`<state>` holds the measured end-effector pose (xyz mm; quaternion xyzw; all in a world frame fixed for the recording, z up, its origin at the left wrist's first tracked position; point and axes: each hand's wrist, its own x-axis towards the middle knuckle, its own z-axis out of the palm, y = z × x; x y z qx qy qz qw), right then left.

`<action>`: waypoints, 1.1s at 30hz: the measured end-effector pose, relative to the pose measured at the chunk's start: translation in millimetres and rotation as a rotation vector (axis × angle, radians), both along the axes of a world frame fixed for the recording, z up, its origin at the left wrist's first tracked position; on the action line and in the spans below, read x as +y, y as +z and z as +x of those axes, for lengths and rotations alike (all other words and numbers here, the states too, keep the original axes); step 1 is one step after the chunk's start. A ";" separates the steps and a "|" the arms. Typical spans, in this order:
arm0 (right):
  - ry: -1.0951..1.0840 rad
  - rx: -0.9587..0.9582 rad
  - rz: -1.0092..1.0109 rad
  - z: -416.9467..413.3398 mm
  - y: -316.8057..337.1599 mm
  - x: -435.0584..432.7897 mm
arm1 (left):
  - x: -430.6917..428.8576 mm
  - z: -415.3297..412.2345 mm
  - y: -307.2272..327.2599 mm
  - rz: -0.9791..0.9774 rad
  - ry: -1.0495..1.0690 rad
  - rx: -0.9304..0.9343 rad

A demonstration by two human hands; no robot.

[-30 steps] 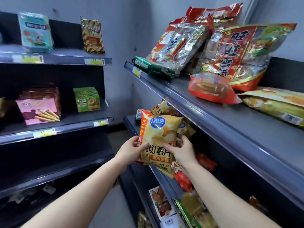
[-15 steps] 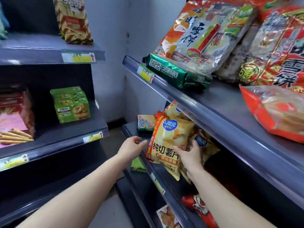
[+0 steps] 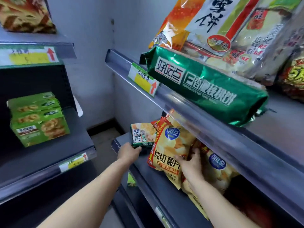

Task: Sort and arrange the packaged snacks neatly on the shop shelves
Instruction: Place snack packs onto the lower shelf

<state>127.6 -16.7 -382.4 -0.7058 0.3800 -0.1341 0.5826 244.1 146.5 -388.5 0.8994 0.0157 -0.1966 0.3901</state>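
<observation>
On the lower right-hand shelf, the yellow crisp bag leans tilted against a second crisp bag. The right hand has its grip pinching the first bag's lower right edge. The left hand touches the bottom of the small green packet; whether its grip is spread or pinching cannot be told. The person would do best to set the bag upright, label forward, and nudge the packet aside for room.

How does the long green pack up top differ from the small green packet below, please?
The long green pack lies on the upper shelf, unheld; the small green packet stands on the lower shelf, the left hand at its base. The pack is dark foil; the packet shows a snack picture. Both bear the same logo.
</observation>
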 end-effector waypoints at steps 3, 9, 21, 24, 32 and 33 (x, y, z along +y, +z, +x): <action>-0.059 0.024 -0.042 9.2 -12.1 -0.4 | -7.8 20.0 -12.6 0.005 0.009 0.012; -0.155 0.094 -0.143 13.8 -30.7 1.3 | -7.4 53.4 -40.4 -0.014 0.022 0.035; -0.246 0.222 -0.253 9.3 -21.0 7.6 | 21.2 63.8 -21.6 -0.145 0.067 -0.330; -0.277 0.277 -0.274 9.3 -13.3 10.0 | 40.2 65.9 -8.3 -0.253 0.066 -0.495; -0.297 0.081 -0.154 0.7 4.5 42.7 | 45.4 56.9 45.2 -0.566 -0.016 -0.609; -0.257 0.019 -0.101 -1.9 12.8 47.9 | 41.5 54.7 49.2 -0.587 -0.049 -0.582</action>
